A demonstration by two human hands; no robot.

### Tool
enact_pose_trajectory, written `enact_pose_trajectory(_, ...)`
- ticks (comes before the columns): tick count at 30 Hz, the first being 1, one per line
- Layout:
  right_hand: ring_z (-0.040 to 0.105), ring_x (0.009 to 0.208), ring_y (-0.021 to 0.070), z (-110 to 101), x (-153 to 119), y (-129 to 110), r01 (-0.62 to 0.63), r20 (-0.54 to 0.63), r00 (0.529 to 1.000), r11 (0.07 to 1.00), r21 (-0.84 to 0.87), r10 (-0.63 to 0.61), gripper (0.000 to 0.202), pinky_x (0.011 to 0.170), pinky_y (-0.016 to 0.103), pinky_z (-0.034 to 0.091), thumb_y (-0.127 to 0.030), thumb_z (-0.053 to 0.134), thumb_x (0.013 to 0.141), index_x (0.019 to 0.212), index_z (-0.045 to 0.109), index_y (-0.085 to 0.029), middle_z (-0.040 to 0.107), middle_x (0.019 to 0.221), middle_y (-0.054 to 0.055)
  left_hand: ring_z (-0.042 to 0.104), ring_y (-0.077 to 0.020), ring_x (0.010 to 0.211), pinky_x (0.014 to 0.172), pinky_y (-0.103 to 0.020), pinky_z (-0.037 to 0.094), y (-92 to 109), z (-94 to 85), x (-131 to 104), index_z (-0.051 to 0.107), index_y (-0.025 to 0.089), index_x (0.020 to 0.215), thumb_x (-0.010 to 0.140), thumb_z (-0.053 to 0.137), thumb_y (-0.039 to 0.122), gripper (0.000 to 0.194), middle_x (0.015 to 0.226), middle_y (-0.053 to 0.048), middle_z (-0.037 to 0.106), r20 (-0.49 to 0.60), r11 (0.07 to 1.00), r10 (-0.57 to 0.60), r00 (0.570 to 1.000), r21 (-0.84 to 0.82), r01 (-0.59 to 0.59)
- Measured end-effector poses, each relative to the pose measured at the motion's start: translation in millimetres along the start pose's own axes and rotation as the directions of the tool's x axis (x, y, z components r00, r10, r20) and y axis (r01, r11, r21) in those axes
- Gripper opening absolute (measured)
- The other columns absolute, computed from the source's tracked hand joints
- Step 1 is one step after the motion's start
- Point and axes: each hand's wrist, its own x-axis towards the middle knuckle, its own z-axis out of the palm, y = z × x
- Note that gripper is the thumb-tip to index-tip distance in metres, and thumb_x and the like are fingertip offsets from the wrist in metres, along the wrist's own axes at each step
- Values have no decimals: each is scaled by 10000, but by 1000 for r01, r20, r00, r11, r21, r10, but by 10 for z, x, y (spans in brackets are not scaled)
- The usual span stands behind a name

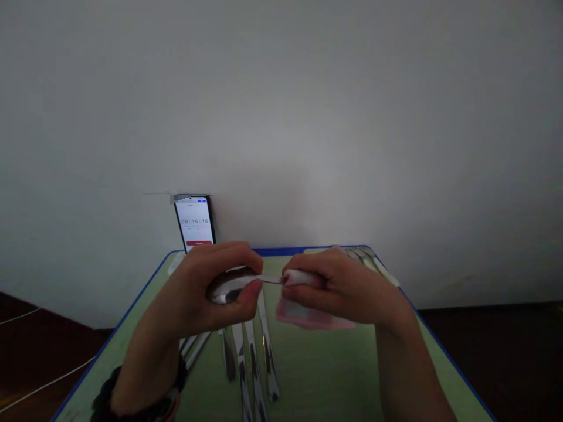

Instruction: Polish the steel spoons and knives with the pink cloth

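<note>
My left hand [220, 287] is closed around the bowl end of a metal spoon [233, 286], held level above the table. My right hand [329, 284] pinches a pink and white cloth [314, 316] wrapped round the spoon's handle, and the loose part of the cloth hangs below my fingers. The far end of the handle is hidden inside the cloth. Beneath my hands lie several metal knives [251, 363], side by side and pointing away from me. More cutlery handles [193, 351] show beside my left wrist, partly covered by it.
A phone [196, 223] showing a running timer leans against the pale wall [281, 117]. Several forks [367, 258] lie at the table's back right corner. The green table [325, 375] has a blue edge. A white cable [48, 384] runs along the floor at left.
</note>
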Motion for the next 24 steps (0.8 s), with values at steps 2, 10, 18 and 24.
enact_pose_trajectory(2, 423, 523, 78, 20, 22, 4, 5, -5, 1000, 1000, -13, -5, 287, 499, 203, 277, -410, 477, 876, 874, 624, -164, 504, 600, -34, 510, -57, 485, 460, -127, 391, -26, 44, 33, 582, 167, 756, 759, 547, 154, 37, 616, 44, 568, 33, 1000, -4, 999, -29, 5)
enact_pose_trajectory(10, 385, 514, 80, 12, 39, 171, -84, -28, 996, 996, -34, 83, 328, 505, 215, 257, -445, 473, 869, 783, 593, -153, 443, 556, -44, 371, -46, 396, 402, -163, 275, -271, 200, 36, 526, 138, 543, 850, 450, 246, 334, 443, 58, 416, -13, 990, -135, 991, 46, 135)
enact_pose_trajectory(18, 393, 538, 87, 52, 113, 233, -63, 45, 997, 998, 11, 63, 352, 521, 223, 264, -470, 439, 880, 796, 570, -153, 467, 588, -39, 309, -41, 404, 406, -166, 234, -321, 272, 60, 505, 137, 554, 832, 457, 265, 309, 448, 75, 333, 7, 989, -149, 989, 14, 149)
enact_pose_trajectory(24, 407, 571, 99, 39, 91, 361, -117, 20, 993, 993, 8, 117, 331, 518, 223, 266, -468, 492, 846, 811, 589, -153, 494, 630, -27, 375, -54, 454, 443, -159, 290, -311, 349, 64, 566, 140, 681, 801, 487, 232, 171, 527, 63, 468, -1, 984, -173, 985, -35, 173)
